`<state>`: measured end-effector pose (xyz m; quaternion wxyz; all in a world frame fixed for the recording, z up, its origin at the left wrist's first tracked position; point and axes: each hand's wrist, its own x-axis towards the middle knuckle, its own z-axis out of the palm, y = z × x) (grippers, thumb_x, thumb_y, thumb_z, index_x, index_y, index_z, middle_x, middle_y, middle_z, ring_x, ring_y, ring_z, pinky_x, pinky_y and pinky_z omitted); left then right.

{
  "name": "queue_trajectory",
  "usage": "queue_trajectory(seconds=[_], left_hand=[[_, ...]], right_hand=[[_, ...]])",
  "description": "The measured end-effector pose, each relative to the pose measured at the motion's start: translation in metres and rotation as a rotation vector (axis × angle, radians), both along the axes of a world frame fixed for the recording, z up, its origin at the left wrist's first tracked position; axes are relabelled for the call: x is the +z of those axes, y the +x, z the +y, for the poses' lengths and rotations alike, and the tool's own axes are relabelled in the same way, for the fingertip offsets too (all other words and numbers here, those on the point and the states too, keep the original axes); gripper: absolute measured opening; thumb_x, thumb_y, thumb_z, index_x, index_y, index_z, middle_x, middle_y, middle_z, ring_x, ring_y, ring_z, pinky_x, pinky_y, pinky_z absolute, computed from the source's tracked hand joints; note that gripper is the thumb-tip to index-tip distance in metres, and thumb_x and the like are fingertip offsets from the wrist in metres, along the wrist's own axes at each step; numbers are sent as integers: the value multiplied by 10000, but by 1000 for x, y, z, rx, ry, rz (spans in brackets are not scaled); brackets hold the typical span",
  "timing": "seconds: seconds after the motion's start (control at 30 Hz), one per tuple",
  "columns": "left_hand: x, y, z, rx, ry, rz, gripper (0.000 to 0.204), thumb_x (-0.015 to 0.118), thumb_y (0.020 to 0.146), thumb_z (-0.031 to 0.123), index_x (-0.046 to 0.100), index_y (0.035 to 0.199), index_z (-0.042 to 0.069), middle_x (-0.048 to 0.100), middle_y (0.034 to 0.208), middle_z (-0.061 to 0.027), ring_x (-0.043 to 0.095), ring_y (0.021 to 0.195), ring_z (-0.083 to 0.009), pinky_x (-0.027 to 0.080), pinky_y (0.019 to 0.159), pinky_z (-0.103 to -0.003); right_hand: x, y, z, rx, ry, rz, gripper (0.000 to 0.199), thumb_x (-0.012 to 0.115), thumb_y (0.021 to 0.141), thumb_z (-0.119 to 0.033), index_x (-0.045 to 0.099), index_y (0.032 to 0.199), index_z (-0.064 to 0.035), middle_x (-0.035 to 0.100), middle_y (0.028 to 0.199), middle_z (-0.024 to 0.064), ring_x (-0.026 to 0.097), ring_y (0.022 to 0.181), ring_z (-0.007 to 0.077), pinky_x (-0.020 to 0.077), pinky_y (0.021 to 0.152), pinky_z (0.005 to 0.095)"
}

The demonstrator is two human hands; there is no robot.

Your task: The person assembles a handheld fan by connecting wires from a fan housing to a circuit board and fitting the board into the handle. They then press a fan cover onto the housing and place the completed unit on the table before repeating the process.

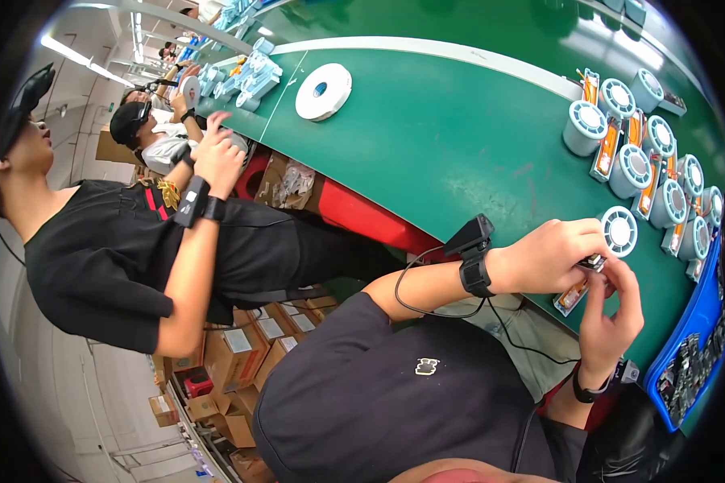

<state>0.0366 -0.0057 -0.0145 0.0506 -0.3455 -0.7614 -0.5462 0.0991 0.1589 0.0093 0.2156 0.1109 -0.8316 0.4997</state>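
Note:
My left hand comes in over the green table and pinches a small black part with its fingertips. From below, my right hand meets it, its thumb and fingers closed on the same part; the part's exact kind is too small to make out. Just beyond the hands stands a pale blue round unit with a white slotted face. Partly hidden beneath my hands is a narrow housing with orange wiring, at the table's near edge.
Several similar round units with orange-wired housings stand in rows at the right. A blue bin of small black parts sits at the near right. On the green table lies a white reel. A co-worker stands to my left.

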Motion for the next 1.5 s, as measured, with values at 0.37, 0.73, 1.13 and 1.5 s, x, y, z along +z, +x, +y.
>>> queue_trajectory(seconds=[0.37,0.73,1.13,1.5], left_hand=[[-2,-15,-7,84,-2,-10,95,770,840,54,708,909,33,665,839,-117,661,755,-295,526,658,-369],[16,-20,-16,-167,-185,-254,106,760,866,38,726,966,28,585,779,2,459,626,-63,359,558,-235],[12,-17,-17,-159,203,-626,326,484,1069,160,504,1367,29,591,895,-37,482,642,-58,374,550,-212],[9,-4,-7,-196,250,-664,283,514,1072,116,525,1337,19,662,972,-68,623,701,-86,510,594,-242]], right_hand=[[-15,-9,13,75,204,88,228,722,788,113,710,996,21,716,965,140,664,931,320,538,835,391],[-13,-11,14,33,-535,-162,242,701,810,132,729,1021,18,712,1041,141,713,896,259,575,752,309],[-17,-33,2,-32,-19,123,114,730,847,60,711,943,0,712,910,101,650,777,215,518,667,303],[-20,-38,-3,-123,121,280,120,730,851,46,692,950,-12,696,860,92,617,709,240,492,596,327]])
